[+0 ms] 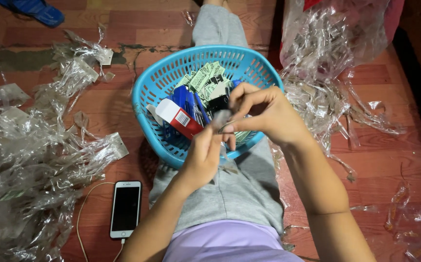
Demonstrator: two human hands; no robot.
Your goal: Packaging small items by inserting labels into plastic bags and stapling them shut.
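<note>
So the blue plastic basket (158,87) sits on the person's outstretched leg, which is in grey pants (239,189), and everything else is arranged around it. Inside the basket there's a red and white box (180,118) leaning toward the near left wall, some blue pieces (187,99) just behind it, a bunch of green and white paper tags (205,77) toward the far side, and something black (217,103) roughly in the middle.

The basket is over a reddish wood-plank floor (380,160). Left of the basket there's a big heap of crumpled clear plastic wrappers (31,150), and another pile of the same clear stuff (326,53) to its right, with scraps trailing toward the near right corner. A white phone (125,209) with a dark screen lies on the floor near-left of the basket, with a cable plugged in. A blue sandal (36,9) is way off at the far left.

Both hands are raised right over the near edge of the basket. The left hand (204,155) and right hand (263,114) are pinching a small clear plastic packet (221,121) between them, fingers curled tight on it, thumbs and forefingers doing the gripping. What's inside the packet is too blurry to tell. Both forearms angle in from the near edge.
</note>
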